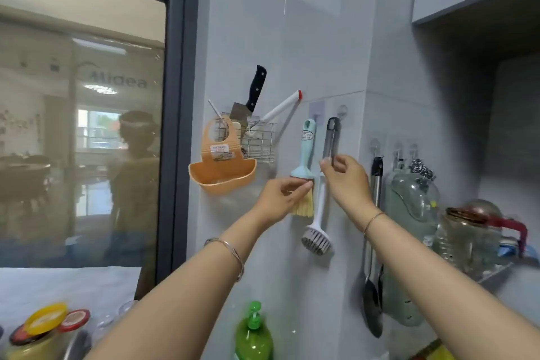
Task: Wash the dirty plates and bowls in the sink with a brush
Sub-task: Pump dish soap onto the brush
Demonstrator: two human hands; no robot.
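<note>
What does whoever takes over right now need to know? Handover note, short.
Left hand: grips the blue brush at the base of its bristles; the brush hangs on a wall hook.
Right hand: pinches the grey handle of the dish brush, which hangs on the next hook.
Sink, plates and bowls: out of view.
Done: no washing shows.
Left: unhook a brush, go to the sink, scrub.

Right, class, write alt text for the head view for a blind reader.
Two hands reach for brushes hung on a grey tiled wall: the right hand pinches the grey-handled dish brush, the left hand holds the teal brush near its bristles. A knife rack hangs left.
</note>
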